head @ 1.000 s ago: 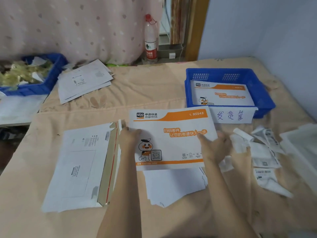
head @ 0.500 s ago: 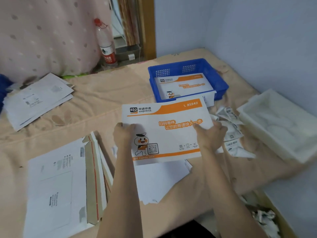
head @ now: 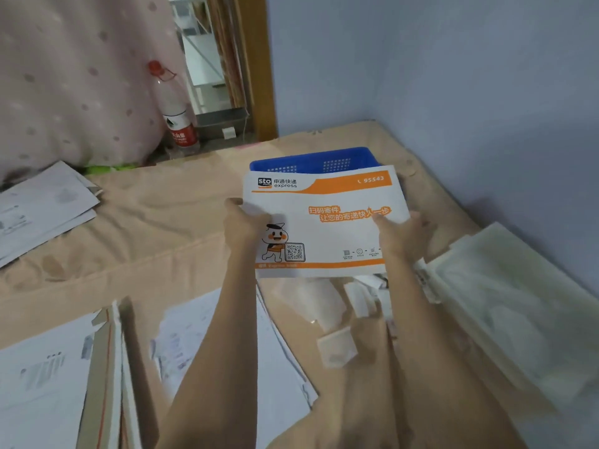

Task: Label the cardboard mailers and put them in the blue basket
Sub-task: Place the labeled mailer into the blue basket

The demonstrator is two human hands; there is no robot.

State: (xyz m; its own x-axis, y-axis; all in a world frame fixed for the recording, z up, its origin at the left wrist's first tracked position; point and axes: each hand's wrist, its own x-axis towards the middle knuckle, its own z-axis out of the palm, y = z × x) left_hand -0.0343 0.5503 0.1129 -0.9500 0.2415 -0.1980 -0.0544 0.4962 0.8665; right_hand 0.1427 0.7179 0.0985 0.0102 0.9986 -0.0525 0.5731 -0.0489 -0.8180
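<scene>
I hold a white and orange cardboard mailer (head: 327, 228) printed face up in both hands, raised over the front of the blue basket (head: 311, 160), which it mostly hides. My left hand (head: 243, 222) grips its left edge. My right hand (head: 402, 234) grips its right side, thumb on top. A stack of cardboard mailers (head: 58, 380) lies at the lower left, printed side down.
A sheet of white labels (head: 233, 348) lies under my arms, with peeled backing scraps (head: 337, 348) to its right. A white foam tray (head: 525, 303) sits at the right by the wall. More white mailers (head: 42, 205) lie far left. A water bottle (head: 176, 115) stands behind.
Both hands have lifted the mailer off the bed and carried it forward and right, over the blue basket. The view has swung right.
</scene>
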